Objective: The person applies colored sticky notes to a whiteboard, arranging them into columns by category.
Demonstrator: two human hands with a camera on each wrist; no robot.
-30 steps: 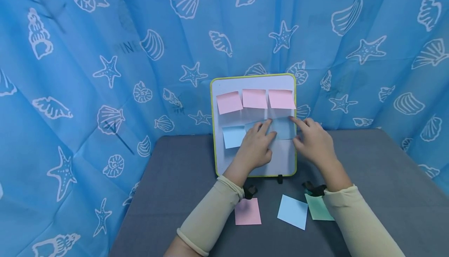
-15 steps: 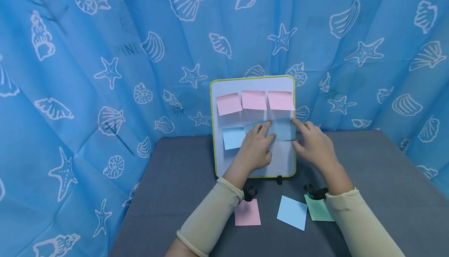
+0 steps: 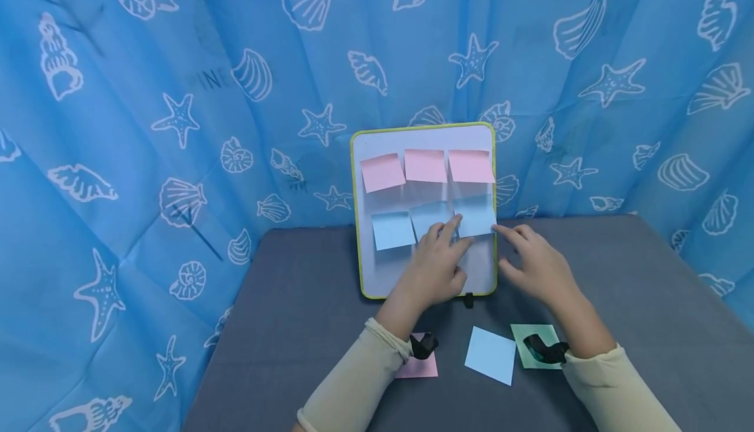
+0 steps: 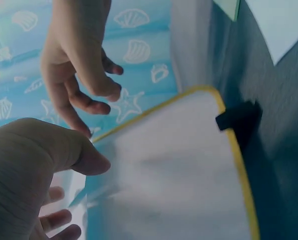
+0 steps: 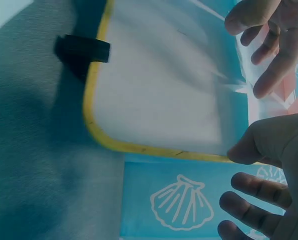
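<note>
blue curtain [image 3: 365,33] behind, left hand [image 3: 436,265] touches blue note [image 3: 477,215]

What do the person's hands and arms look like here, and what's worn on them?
The left hand and right hand are bare, without gloves. The left sleeve and right sleeve are plain pale cream, with gathered edges near the wrists. A curved black piece shows at each wrist; its exact nature is unclear.
</note>
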